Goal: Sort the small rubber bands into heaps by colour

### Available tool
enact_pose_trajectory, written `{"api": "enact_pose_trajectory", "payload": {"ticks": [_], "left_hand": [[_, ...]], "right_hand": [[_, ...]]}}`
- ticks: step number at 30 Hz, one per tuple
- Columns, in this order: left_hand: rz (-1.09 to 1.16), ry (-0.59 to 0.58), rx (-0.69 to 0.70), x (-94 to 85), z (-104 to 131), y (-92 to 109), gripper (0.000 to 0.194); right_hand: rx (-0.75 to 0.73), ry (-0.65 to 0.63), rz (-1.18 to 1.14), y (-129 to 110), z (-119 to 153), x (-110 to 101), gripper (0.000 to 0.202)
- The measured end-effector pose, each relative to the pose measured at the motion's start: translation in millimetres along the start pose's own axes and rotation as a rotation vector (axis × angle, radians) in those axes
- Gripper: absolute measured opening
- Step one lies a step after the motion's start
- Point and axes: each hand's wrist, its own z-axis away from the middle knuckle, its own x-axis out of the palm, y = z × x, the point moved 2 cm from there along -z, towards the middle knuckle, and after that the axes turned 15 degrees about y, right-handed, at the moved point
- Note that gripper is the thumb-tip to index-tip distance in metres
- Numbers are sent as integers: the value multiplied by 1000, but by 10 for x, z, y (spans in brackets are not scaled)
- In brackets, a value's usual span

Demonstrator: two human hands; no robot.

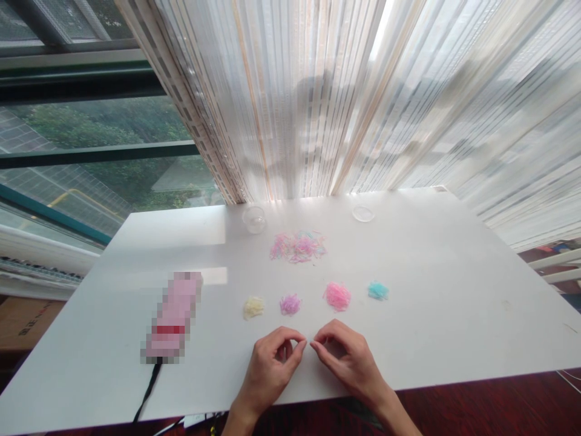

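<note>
My left hand (273, 365) and my right hand (347, 357) are over the white table's (431, 260) near edge, their fingertips almost meeting. Each has thumb and index finger pinched together; whatever is between them, if anything, is too small to make out. Just beyond my hands lie four small piles of thin strips: pale yellow (253, 307), purple (290, 304), pink (338, 297) and turquoise (377, 290). Farther back spreads a larger pile of mixed-colour strips (298, 246).
A clear round container (255, 220) and a clear lid (364, 214) sit near the back edge. On the left lies a pink pixelated object (175, 315) with a black strap (149, 390). Striped curtains (308, 109) hang behind the table.
</note>
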Motion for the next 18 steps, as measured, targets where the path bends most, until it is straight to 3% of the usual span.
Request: {"api": "enact_pose_trajectory", "payload": {"ticks": [12,15,18], "left_hand": [[46,-1,4,-15,21,-42,15],[35,-2,-22,-23,12,-35,16],[30,15,-26,-27,-2,-21,14]], "right_hand": [[-57,-6,-2,-84,-8,-47,11],[-96,56,44,-62,-92,-227,10],[-68,239,235,84,-244,-596,11]]}}
